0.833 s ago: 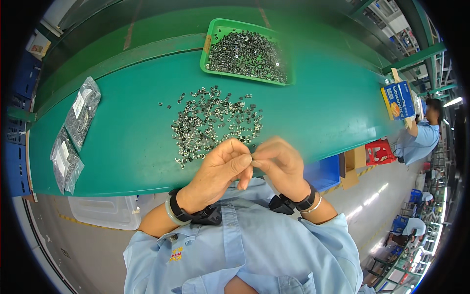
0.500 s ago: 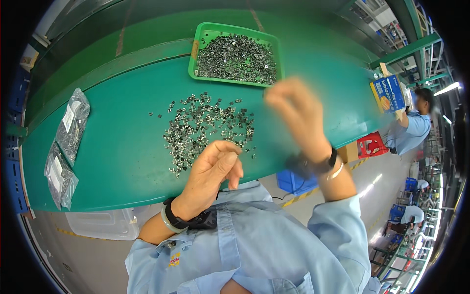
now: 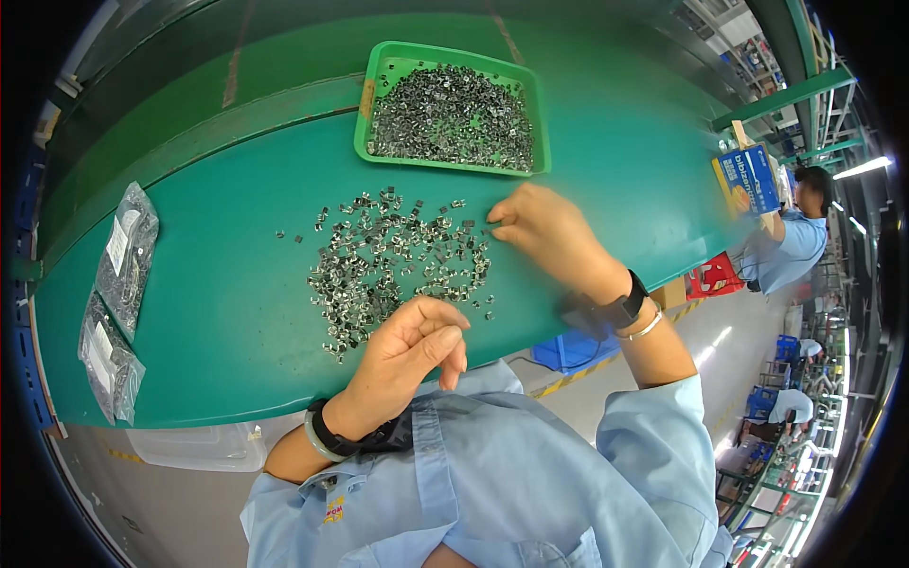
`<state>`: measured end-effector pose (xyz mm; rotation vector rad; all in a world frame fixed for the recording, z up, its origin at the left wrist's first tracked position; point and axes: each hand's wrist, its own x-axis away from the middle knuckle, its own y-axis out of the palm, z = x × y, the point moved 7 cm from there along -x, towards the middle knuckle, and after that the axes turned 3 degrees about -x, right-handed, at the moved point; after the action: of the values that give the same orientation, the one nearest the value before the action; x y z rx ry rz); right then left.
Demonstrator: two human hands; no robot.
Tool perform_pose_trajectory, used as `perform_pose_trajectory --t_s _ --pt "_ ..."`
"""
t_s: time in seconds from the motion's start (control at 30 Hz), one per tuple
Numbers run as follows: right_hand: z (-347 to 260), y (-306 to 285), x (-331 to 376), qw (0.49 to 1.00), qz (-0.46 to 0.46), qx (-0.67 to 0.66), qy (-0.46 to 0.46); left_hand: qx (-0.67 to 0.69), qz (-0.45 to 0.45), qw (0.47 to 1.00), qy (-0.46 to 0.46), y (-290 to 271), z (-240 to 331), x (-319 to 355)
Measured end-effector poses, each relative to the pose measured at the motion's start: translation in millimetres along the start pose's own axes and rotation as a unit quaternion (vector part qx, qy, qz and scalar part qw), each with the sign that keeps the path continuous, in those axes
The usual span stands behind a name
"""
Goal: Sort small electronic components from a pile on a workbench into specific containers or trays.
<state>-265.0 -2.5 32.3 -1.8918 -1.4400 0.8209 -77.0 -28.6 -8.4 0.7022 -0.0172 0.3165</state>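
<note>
A loose pile of small metal clip-like parts (image 3: 365, 275), silver and black, is spread over the green tabletop (image 3: 227, 312). At the pile's near edge is my left hand (image 3: 407, 355), its fingers curled in and the thumb against them; whatever they may hold is hidden. My right hand (image 3: 554, 237) hovers at the pile's right side, thumb and fingertips drawn close together in a pinch. I cannot make out anything between them. Beyond the pile stands a green plastic tray (image 3: 540, 123) holding a great many similar parts.
Two clear bags of parts (image 3: 128, 256) with white labels lie at the table's left. A blue printed box (image 3: 750, 180) stands at the far right, beside a co-worker in light blue (image 3: 795, 246). Below the table are a blue crate (image 3: 573, 352) and a clear plastic bin (image 3: 199, 449).
My right hand has come down and left, from near the tray's corner to the pile's right edge. My left hand keeps its curled shape. The whole view has shifted slightly.
</note>
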Motion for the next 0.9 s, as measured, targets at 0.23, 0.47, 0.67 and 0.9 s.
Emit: perform_pose_trajectory --t_s 0.23,0.47,0.67,0.9 --pt "-3.8 0.6 3.9 1.000 0.013 -0.003 -0.025 0.012 0.003 1.000 0.001 -0.2 -0.3 0.3" --pt "-72.4 -5.4 28.9 0.989 0.051 -0.041 -0.130 0.002 0.073 0.997 0.003 0.1 3.3 1.3" --pt "-103.2 4.6 41.2 0.984 0.041 -0.020 -0.173 -0.019 0.077 0.997 0.009 5.0 3.7 2.2" --pt "-104.9 10.5 50.9 0.979 0.094 -0.054 -0.171 0.079 0.029 0.996 -0.014 1.7 -1.9 7.9"
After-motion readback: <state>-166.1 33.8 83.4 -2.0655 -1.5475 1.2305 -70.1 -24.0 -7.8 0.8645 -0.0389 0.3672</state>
